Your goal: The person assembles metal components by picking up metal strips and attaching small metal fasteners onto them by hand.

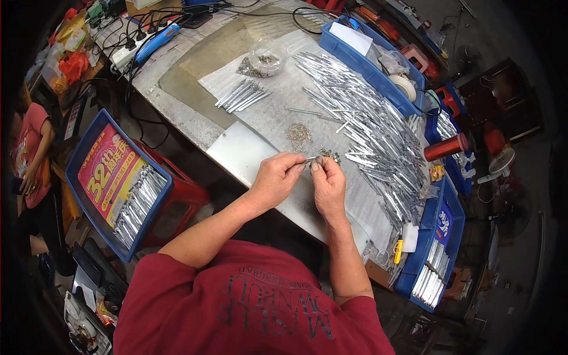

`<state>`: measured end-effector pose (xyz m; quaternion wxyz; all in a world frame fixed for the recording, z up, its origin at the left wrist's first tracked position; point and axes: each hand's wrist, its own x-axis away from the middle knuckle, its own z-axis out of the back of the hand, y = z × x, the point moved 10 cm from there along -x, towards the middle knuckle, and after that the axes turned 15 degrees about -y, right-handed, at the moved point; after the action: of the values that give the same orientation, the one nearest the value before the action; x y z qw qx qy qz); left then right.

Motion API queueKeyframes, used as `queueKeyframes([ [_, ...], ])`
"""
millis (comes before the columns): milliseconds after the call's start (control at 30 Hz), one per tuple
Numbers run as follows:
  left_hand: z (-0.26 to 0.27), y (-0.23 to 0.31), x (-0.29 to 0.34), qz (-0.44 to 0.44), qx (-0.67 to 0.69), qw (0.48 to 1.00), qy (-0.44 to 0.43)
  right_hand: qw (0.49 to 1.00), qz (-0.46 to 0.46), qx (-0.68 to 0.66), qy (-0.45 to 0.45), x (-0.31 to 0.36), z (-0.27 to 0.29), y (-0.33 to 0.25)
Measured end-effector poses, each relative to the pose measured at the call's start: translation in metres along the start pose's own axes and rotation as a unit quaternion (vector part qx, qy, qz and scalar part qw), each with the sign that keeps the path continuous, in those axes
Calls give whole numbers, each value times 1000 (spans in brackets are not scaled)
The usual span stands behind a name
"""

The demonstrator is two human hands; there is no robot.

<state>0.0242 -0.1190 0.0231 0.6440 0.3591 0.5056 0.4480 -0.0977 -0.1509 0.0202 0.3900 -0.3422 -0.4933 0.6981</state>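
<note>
My left hand (277, 178) and my right hand (329, 184) meet over the near edge of the table, both closed in a pinch. Between the left fingertips sits a thin silvery metal piece (310, 158), pointing toward my right hand. What the right fingers pinch is hidden. Just beyond the hands lie a small heap of brassy bits (299, 134) and a heap of darker small metal parts (331, 155). To the right spreads a large pile of slim silver metal strips (373, 130). A smaller group of strips (244, 96) lies farther left.
A clear plastic tub (267, 57) of small parts stands at the back. Blue bins (378, 65) line the right side; a blue tray (133, 251) of strips rests on a red stool at left. A yellow tool (399, 245) lies near right. Another person (36, 142) is at far left.
</note>
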Motion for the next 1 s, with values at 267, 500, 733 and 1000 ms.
queueKeyframes([
  [267,1,8,3,-22,-27,999,29,998,12,43,32,3,1,0],
  [500,2,11,8,-27,-29,998,55,993,33,101,57,5,3,-4],
  [733,-1,11,9,-28,-28,998,51,995,25,78,63,6,3,-2],
  [1000,-3,5,9,-6,12,999,36,1000,4,1,9,2,1,14],
])
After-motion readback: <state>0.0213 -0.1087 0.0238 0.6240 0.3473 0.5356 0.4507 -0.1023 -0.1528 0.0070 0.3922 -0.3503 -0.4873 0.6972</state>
